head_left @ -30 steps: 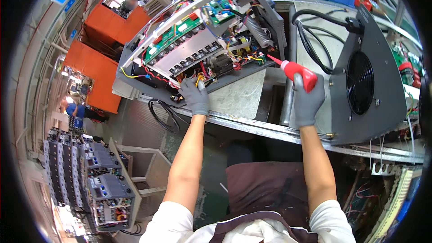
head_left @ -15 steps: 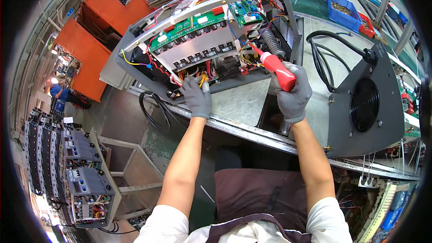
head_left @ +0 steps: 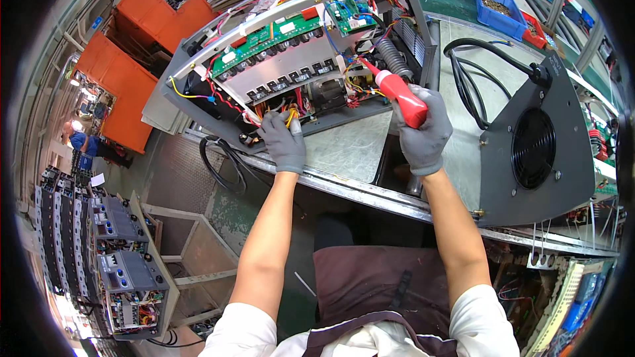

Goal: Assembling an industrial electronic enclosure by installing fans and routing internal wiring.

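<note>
Our left hand [head_left: 283, 143] is at the yellow wires [head_left: 292, 116] of the open chassis [head_left: 344, 119], and the red bottle [head_left: 406, 102] slants toward it from our right hand [head_left: 426, 137]

Our left fingers curl in at the wires, though we cannot tell whether they pinch any; beyond and right of that hand, the nozzle [head_left: 369, 66] reaches among wiring just left of the coil [head_left: 395, 61], contact unclear; the bottle's long axis runs away and leftward from our right palm, the nearer hand, which wraps round its body; well right of this hand is the fan panel [head_left: 572, 125]
</note>
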Motion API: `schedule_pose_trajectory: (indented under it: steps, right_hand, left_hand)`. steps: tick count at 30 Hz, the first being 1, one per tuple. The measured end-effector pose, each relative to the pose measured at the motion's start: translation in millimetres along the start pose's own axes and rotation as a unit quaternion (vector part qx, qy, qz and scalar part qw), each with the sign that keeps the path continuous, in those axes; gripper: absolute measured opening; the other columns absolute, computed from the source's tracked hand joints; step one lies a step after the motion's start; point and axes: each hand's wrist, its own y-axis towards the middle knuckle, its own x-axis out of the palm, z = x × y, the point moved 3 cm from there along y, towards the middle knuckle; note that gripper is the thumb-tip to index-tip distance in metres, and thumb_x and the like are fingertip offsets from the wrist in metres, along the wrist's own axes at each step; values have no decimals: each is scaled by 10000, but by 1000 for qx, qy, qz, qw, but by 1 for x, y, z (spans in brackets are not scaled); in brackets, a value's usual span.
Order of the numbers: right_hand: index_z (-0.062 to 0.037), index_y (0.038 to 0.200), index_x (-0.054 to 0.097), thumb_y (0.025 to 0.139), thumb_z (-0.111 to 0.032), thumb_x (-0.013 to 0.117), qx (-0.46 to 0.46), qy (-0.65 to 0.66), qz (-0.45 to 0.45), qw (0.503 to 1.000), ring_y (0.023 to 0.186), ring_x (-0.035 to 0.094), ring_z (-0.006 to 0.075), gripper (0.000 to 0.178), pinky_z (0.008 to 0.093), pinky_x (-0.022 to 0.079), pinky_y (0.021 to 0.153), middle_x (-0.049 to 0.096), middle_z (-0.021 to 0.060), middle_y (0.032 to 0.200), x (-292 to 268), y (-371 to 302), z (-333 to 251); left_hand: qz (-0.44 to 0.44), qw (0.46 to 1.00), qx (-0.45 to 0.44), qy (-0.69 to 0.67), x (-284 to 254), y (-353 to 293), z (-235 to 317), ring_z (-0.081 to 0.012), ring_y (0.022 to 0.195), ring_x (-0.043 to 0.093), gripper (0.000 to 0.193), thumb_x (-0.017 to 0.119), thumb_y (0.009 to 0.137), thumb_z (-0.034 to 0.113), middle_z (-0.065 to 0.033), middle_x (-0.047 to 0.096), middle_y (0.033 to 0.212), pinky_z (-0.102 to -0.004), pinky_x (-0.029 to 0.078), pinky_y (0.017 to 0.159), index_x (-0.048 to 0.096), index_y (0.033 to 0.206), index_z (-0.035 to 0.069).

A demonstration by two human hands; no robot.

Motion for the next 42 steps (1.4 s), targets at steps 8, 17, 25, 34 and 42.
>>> schedule_pose_trajectory:
  steps: [8,17,25,34,42]
  right_hand:
    - [-13,1005,574,713,-27,771,32,-16,-26,999,856,656,270,352,353,515,781,643,146,930,-3,-2,-4]
    - [-17,1022,577,833,-210,720,422,288,117,851,678,651,165,306,292,559,568,637,77,869,-26,-9,12]
    - [-2,1079,583,876,-216,646,467,343,122,805,630,645,165,302,266,547,496,660,101,868,-63,-20,19]
    - [1,1072,592,894,-228,612,472,342,122,804,616,630,150,291,261,528,500,656,96,850,-83,-14,-6]
    - [7,1074,559,889,-212,666,368,314,99,870,692,633,151,307,270,544,549,628,100,912,-65,16,-36]
  left_hand:
    - [-1,1000,2,0,1,0,1,-387,1081,408,340,558,892,263,-206,475,1193,-479,344,938,549,1108,0]
    - [-3,1000,-12,11,-14,5,12,-381,1062,434,388,625,828,258,-201,472,1165,-482,366,940,549,1130,27]
    - [-159,986,42,-38,-30,57,142,-333,774,635,638,603,794,230,-137,628,853,-447,520,716,413,1403,217]
    - [-296,952,22,73,-13,101,152,-354,777,675,568,558,794,214,-179,686,837,-486,529,710,487,1354,269]
    - [-329,935,130,28,-47,102,138,-326,892,662,478,591,797,212,-150,681,970,-458,521,761,559,1262,110]
